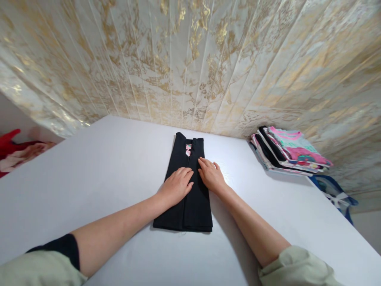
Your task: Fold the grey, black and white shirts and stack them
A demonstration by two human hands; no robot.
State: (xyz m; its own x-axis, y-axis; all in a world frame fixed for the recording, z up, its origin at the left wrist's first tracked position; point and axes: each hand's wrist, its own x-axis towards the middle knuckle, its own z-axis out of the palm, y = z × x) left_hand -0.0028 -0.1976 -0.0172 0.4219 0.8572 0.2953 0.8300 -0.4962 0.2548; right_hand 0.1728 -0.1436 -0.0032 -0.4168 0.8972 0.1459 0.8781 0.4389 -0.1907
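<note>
A black garment (196, 210), folded into a long narrow shape, lies flat on the white table in front of me. Its two sides meet along a seam down the middle, and a small patch of pink and white print (188, 149) shows through a gap near its far end. My left hand (177, 184) rests flat on the left half, fingers stretched toward the middle. On the right edge lies my right hand (210, 174), its fingers extended over the cloth. Neither hand grips the fabric. The garment's underside is hidden.
A stack of folded clothes (288, 153) stands at the table's back right. Beyond the right edge is a blue-trimmed, see-through bag (335, 194). Red and pink cloth (22, 151) lies off the left edge. A gold-patterned curtain (184, 67) hangs behind the white table (119, 159).
</note>
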